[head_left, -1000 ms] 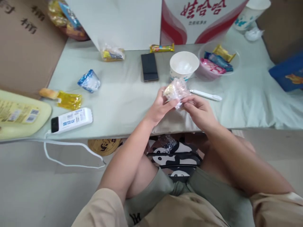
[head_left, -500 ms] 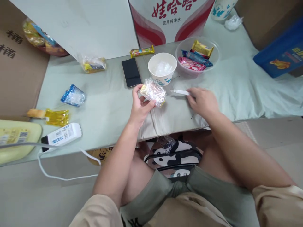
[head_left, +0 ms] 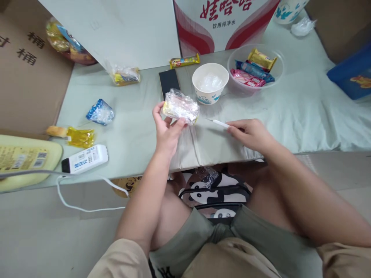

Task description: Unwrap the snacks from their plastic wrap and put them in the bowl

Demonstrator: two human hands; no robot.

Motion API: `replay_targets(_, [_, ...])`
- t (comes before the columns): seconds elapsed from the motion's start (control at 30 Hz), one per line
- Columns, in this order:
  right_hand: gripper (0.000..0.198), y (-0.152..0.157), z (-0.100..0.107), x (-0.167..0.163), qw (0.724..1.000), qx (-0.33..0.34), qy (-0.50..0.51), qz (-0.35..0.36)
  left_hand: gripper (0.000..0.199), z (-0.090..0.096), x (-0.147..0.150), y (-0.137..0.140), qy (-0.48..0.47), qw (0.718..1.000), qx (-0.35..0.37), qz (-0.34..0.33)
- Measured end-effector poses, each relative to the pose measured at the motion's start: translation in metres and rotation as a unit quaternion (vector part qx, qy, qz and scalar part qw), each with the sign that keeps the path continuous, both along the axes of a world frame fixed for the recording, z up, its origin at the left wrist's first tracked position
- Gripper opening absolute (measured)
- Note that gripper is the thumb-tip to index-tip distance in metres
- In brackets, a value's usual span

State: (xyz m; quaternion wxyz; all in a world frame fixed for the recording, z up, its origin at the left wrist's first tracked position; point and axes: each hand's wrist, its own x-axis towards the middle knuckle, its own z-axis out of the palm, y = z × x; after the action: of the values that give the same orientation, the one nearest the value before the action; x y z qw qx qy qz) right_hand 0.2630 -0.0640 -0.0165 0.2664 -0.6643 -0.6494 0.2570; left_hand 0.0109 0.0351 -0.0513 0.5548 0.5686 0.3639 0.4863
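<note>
My left hand (head_left: 168,131) grips a small packet wrapped in crinkled clear plastic film (head_left: 181,107), with yellow showing at its ends. The fingers hold it from the left and below, raised over the near part of the table. To the right, my right hand (head_left: 251,133) pinches a slim white pen-like tool (head_left: 220,123). Its thin dark tip points left at the packet, with a small gap between them. Just behind the packet stands a paper cup (head_left: 207,96) holding crumpled clear plastic. A dark phone (head_left: 169,80) lies partly hidden behind the packet.
A clear plastic bowl (head_left: 281,77) of wrapped snacks stands right of the cup. A yellow snack bar (head_left: 184,61) lies at the back by the boxes. On the left are a blue wrapper (head_left: 100,112), a yellow wrapper (head_left: 81,137), a white device (head_left: 87,159) and a cable (head_left: 87,210).
The view has shifted, so the table things appear further right. The white tool has turned so that its thin tip shows, pointing at the packet. Both hands keep their holds.
</note>
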Motion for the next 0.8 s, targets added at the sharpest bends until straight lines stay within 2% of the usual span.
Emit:
replay_targets(0.07, [0.033,-0.002,0.0,0.011,0.998,0.007,-0.049,-0.046,0.078,-0.001,-0.004,0.001,0.025,1.0,0.006,0.002])
replay_targets(0.2, [0.035,0.0,-0.002,0.018,0.98,0.007,-0.158,-0.124,0.07,-0.002,0.003,-0.01,0.129,0.99,0.037,-0.049])
replay_targets(0.23, [0.036,0.001,-0.003,0.017,0.974,0.003,-0.181,-0.138,0.065,-0.001,0.006,-0.014,0.166,0.984,0.051,-0.05])
replay_targets(0.3, [0.039,0.003,-0.006,0.015,0.964,0.014,-0.214,-0.16,0.059,0.003,0.009,-0.017,0.24,0.966,0.096,-0.012])
replay_targets(0.4, [0.05,0.006,-0.012,0.011,0.963,0.059,-0.215,-0.151,0.063,0.011,0.006,-0.014,0.314,0.93,0.181,0.058])
replay_targets(0.47, [0.051,0.006,-0.015,0.008,0.972,0.083,-0.186,-0.114,0.056,0.016,0.003,-0.011,0.345,0.913,0.212,0.038])
replay_targets(0.53, [0.047,0.005,-0.018,0.002,0.98,0.104,-0.147,-0.08,0.037,0.019,-0.001,-0.01,0.363,0.906,0.218,0.007])
replay_targets(0.6, [0.042,0.003,-0.018,-0.006,0.986,0.121,-0.105,-0.054,0.017,0.022,-0.003,-0.01,0.355,0.913,0.201,0.004])
replay_targets(0.67, [0.038,0.002,-0.017,-0.014,0.989,0.133,-0.064,-0.023,0.006,0.024,-0.003,-0.011,0.322,0.934,0.154,0.02])
replay_targets(0.8, [0.041,0.001,-0.013,-0.029,0.988,0.143,0.004,0.056,0.016,0.028,-0.001,-0.011,0.172,0.984,-0.005,0.049])
